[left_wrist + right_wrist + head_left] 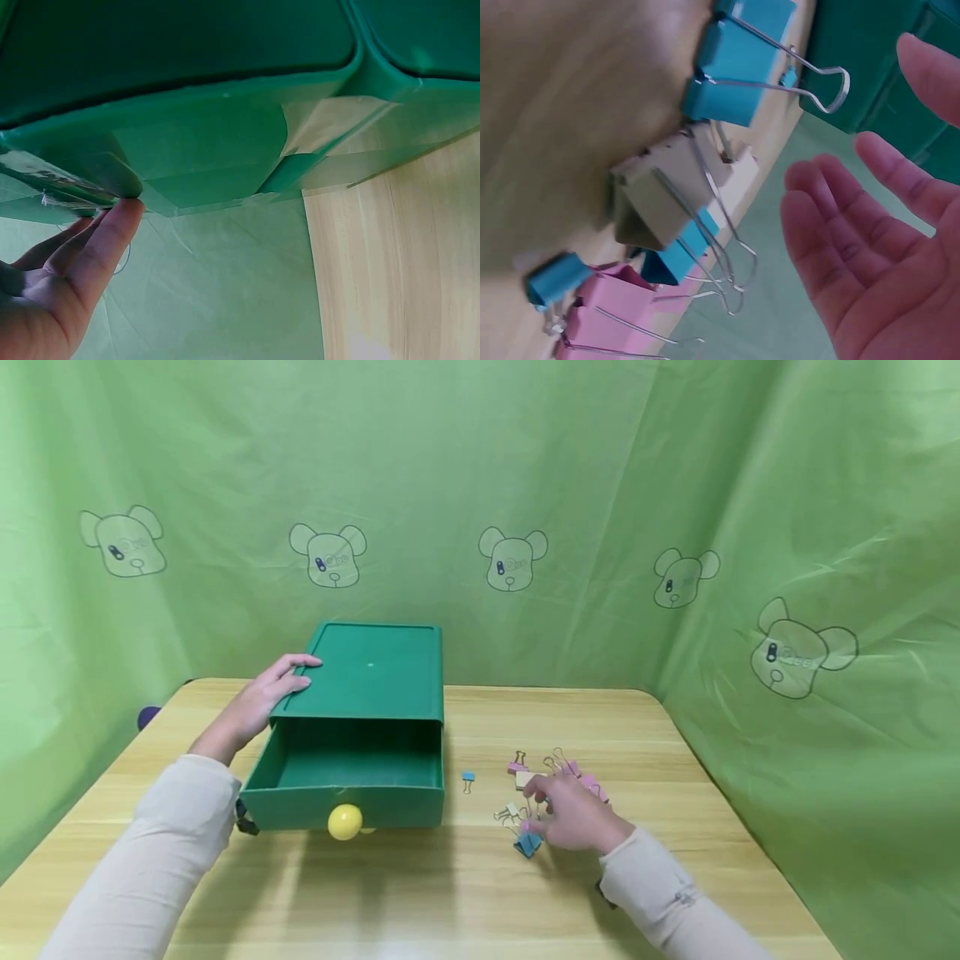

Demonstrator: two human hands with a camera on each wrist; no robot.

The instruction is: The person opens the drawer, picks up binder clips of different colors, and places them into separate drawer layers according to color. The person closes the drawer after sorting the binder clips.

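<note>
A green drawer box (375,670) stands on the left half of the table, its drawer (408,808) pulled out toward me and bare inside. My left hand (258,700) rests on the box's left top edge, fingers extended against it. Over a loose group of binder clips to the right hovers my right hand (577,814). Its fingers are spread and relaxed, with nothing between them in the right wrist view. Nearest it are a large blue binder clip (739,64), a beige binder clip (676,191) and a pink binder clip (607,311).
A small blue binder clip (468,777) lies alone between the box and the group. The drawer's yellow knob (345,822) sticks out toward me. Green curtains (555,460) with bear-head drawings hang behind and beside the wooden table (495,910).
</note>
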